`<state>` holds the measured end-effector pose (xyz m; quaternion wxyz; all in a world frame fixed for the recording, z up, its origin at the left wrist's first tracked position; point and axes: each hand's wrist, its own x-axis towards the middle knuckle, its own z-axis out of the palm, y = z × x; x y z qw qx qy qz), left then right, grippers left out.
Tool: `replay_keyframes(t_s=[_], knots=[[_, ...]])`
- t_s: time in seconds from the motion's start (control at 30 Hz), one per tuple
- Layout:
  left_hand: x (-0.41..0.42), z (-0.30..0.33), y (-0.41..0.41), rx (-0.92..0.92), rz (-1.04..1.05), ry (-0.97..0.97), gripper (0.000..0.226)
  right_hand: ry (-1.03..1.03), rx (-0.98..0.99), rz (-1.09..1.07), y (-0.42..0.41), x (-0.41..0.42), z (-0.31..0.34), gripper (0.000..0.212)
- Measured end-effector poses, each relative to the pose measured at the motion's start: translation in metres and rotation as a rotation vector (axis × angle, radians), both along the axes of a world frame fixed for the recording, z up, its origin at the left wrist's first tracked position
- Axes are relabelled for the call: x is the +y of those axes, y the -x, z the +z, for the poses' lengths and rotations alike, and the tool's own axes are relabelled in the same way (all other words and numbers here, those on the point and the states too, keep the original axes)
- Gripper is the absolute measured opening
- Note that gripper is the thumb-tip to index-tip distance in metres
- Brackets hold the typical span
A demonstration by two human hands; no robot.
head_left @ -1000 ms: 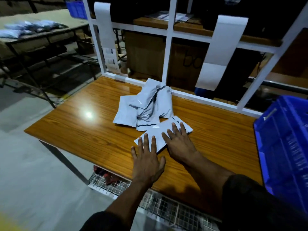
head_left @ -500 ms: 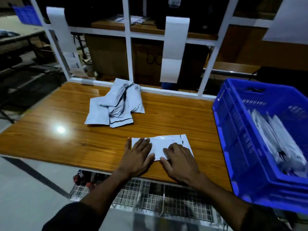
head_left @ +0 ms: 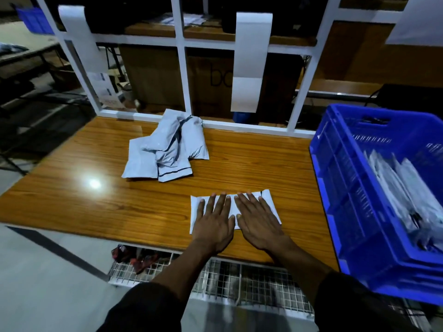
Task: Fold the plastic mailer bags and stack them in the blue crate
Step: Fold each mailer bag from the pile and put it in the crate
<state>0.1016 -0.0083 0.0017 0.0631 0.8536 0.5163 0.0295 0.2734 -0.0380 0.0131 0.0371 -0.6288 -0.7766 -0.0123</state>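
Observation:
A white folded mailer bag lies flat near the front edge of the wooden table. My left hand and my right hand press on it side by side, palms down and fingers straight. A heap of crumpled grey mailer bags sits further back, clear of both hands. The blue crate stands at the table's right end, with several folded bags leaning inside it.
A white frame with hanging white sheets rises along the table's back edge, with cardboard boxes behind it. A wire mesh shelf sits under the front edge. Another table stands far left across the floor.
The bag was drawn away from the heap toward the front edge. Both hands now lie flat on it, fingers straight. The view swung right, bringing the crate in.

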Motion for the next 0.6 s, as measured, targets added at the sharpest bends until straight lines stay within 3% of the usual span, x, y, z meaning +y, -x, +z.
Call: replay_keyframes(t_s=[0.3, 0.43, 0.6], knots=[[0.002, -0.001, -0.001, 0.043, 0.027, 0.032, 0.076, 0.009, 0.002, -0.026, 0.001, 0.002, -0.005, 0.056], [0.006, -0.001, 0.001, 0.047, 0.028, 0.078, 0.078, 0.061, 0.024, -0.019, -0.001, 0.005, -0.007, 0.063], [0.01, 0.004, 0.005, -0.124, 0.094, 0.091, 0.066, 0.119, 0.064, -0.027, 0.002, 0.005, 0.004, 0.079]])
